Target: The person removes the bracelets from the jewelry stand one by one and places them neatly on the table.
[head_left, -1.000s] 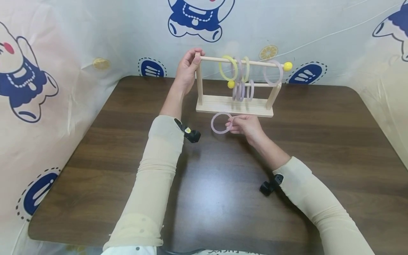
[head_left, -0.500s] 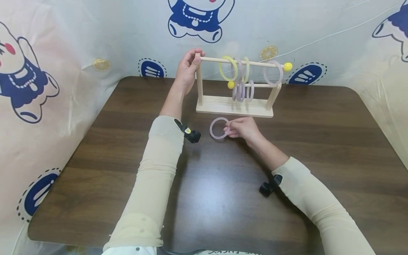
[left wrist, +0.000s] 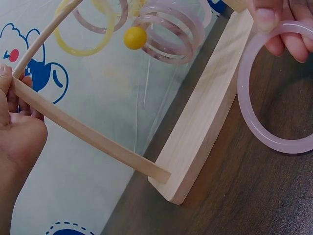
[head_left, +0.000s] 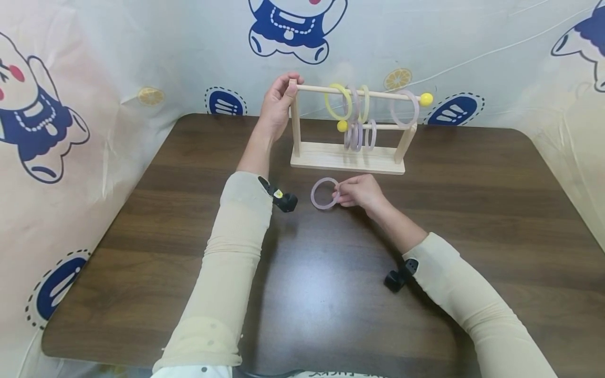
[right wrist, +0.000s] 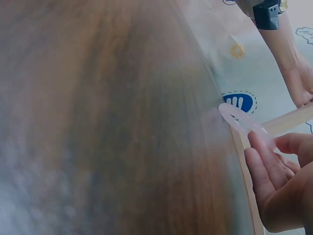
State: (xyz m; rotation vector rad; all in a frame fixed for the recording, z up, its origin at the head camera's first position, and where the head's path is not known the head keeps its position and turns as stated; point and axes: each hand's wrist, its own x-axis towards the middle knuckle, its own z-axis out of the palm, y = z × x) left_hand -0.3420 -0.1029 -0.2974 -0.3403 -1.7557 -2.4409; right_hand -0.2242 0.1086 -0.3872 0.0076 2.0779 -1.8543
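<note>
Left hand (head_left: 279, 105): fingers wrapped behind the top of the taller left post (head_left: 296, 126) of a wooden bangle stand (head_left: 326, 155), thumb in front, gap closed to the post's thickness. Presumably a steadying grip: the upper rod (head_left: 385, 95) meets the stand only at this corner, so a push along it could shift or tip the frame.

Right hand (head_left: 363, 192): thumb and fingers pinch a pale purple bangle (left wrist: 243, 85) by its right edge, drawn together to the ring's thickness. Most of the hoop stands out beyond the fingertips, which seems to keep its hole unobstructed. Bangle is in front of the stand's base, low over the brown counter (head_left: 321, 294); cannot tell whether its lower edge touches.

Upper rod carries a yellow bangle (head_left: 326, 104) and others; one purple hoop hangs apart, close to the yellow ball (head_left: 426, 100) on the free end. Purple bangles (head_left: 359, 137) hang bunched on the lower rod (head_left: 387, 126), which springs from the shorter right post (head_left: 405, 143). Balls likely serve as stops against slipping.
</note>
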